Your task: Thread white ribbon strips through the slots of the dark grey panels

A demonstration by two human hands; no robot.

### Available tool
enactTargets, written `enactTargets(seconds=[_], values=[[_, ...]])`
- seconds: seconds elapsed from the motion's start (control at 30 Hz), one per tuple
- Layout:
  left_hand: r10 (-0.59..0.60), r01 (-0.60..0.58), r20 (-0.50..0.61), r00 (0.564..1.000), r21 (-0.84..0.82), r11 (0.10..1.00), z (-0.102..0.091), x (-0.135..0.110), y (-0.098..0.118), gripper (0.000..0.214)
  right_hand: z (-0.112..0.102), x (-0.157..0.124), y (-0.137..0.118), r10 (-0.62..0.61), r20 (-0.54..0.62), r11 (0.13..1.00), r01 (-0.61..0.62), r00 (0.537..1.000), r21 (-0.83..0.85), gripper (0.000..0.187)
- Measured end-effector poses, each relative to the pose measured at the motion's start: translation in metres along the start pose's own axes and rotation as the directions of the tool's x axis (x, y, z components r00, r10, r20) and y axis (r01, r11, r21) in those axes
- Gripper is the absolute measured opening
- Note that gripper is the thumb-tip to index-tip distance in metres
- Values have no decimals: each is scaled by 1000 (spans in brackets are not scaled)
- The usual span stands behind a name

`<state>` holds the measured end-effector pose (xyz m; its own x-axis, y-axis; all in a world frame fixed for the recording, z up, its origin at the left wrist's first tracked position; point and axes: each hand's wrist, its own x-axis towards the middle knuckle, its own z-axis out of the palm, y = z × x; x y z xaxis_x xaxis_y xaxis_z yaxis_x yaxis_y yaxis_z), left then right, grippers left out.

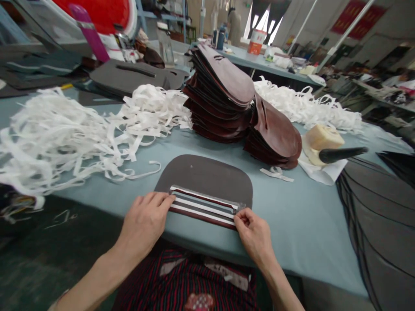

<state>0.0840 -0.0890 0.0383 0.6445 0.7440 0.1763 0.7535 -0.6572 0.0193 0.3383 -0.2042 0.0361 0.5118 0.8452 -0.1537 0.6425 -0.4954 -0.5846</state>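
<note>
In front of me lies a dark grey-brown rounded panel [207,172] with a long slot near its near edge. White strips [205,207] run along the slot, beside narrow dark red bands. My left hand [145,218] is closed at the left end of the strips, fingertips together on a white strip; its thumb is partly hidden. At the right end, my right hand [254,231] pinches the end of the same strip between thumb and fingers. Some clear film shows beside the right fingertips.
Stacked dark red leather pieces [223,103] rise behind the panel. White tape heaps [65,134] lie to the left. A yellowish block [324,137] and a black-handled tool [343,154] rest on white paper at right. Dark sheets [382,216] hang along the right edge.
</note>
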Motion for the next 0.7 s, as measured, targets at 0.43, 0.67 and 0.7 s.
enactTargets(seconds=[0.43,0.67,0.7], values=[[-6,6,4,1000,109,994,7,-20,26,49,3,3,-9,29,-47,981,-38,998,-190,13],[-40,36,-58,998,-64,997,16,-10,16,45,5,-2,-26,-31,-41,878,7,999,-478,8],[-32,27,-62,998,-81,996,16,-6,14,44,6,-2,-29,-94,-48,853,56,994,-519,11]])
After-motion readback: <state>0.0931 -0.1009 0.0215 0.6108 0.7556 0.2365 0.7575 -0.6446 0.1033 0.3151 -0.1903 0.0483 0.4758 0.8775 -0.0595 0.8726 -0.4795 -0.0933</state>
